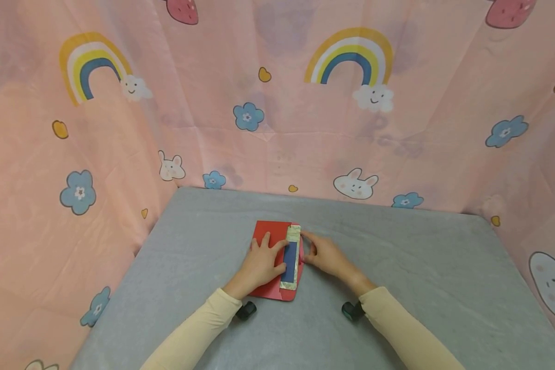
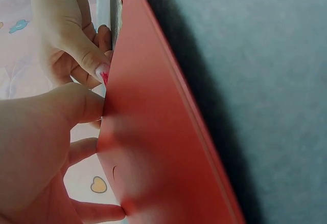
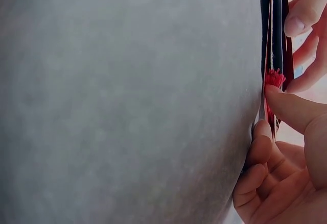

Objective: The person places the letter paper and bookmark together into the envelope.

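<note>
A flat red paper folder [image 1: 273,231] lies on the table. Along its right side runs a strip [image 1: 290,262], dark blue in the middle with pale patterned ends. My left hand [image 1: 259,264] rests on the folder with its fingers spread, and the fingertips press its surface, touching the strip's left edge. At the folder's right edge is my right hand [image 1: 326,254], thumb and fingers bent. The right wrist view shows its thumb against a red tassel [image 3: 275,77] at the edge of the layers, pinching it. Part of the tassel is hidden by the fingers.
A grey cloth [image 1: 398,288] covers the table. Pink patterned curtain [image 1: 287,149] hangs behind it and at both sides. Dark wrist devices [image 1: 246,311] sit below both sleeves.
</note>
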Demonstrator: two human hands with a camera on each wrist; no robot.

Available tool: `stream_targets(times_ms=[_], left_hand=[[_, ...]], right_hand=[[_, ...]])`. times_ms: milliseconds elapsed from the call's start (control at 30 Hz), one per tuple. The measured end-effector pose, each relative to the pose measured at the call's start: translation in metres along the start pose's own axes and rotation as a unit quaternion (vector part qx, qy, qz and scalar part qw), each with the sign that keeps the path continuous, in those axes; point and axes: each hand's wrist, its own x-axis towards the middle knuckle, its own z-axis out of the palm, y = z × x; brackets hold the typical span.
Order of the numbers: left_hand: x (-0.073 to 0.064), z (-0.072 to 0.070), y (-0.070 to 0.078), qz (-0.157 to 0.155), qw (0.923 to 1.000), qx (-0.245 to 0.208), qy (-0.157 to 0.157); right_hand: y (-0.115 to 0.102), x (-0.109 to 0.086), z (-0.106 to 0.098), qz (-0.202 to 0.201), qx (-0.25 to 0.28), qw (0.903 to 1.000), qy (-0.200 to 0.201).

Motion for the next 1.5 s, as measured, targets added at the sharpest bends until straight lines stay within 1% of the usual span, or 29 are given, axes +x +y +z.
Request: stream_targets(times_ms=[233,567,867,1100,1267,1500], left_hand=[[-0.001,-0.001,0.0,0.0,1.0,0.0,0.0],[0.001,0.001,-0.001,-0.001,1.0,0.002,-0.002],[0.001,0.001,-0.001,0.002,1.0,0.003,0.001],[0.0,0.001,-0.001,0.011,0.9999,0.008,0.006],[0.0,0.002,-0.001,0.008,0.9999,0.01,0.003],[0.001,0.003,-0.002,0.01,0.9998,0.012,0.008]], right_hand=[[-0.003,-0.001,0.002,0.008,0.006,0.9999,-0.004],[-0.009,0.0,0.005,0.021,-0.003,0.9998,0.0],[-0.011,0.003,0.006,0.026,-0.014,0.9996,0.001],[-0.013,0.006,0.008,0.023,-0.004,0.9997,-0.002],[-0.014,0.008,0.01,0.028,-0.009,0.9996,-0.002],[-0.015,0.011,0.013,0.031,-0.019,0.9993,-0.001]])
